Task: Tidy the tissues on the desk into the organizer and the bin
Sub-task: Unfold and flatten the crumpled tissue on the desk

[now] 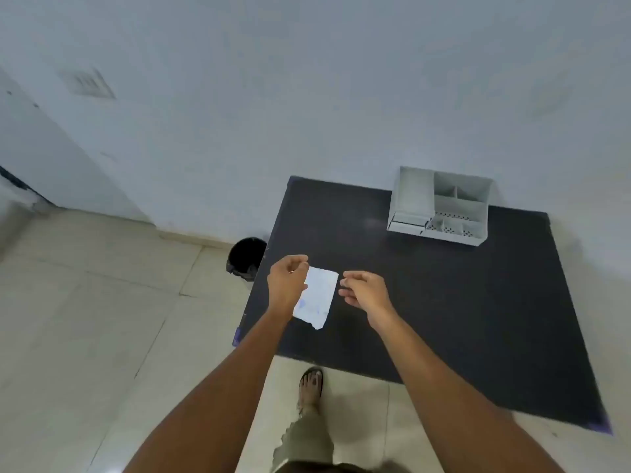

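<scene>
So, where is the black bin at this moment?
In the head view the black bin stands on the floor, left of the desk beside its far left corner, near the wall and just beyond the left hand.

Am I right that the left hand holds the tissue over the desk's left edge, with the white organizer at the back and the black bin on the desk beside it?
Not quite. The head view shows the black bin on the floor by the desk's left edge, not on it. The rest holds: left hand holding the tissue, white organizer at the back.
</scene>
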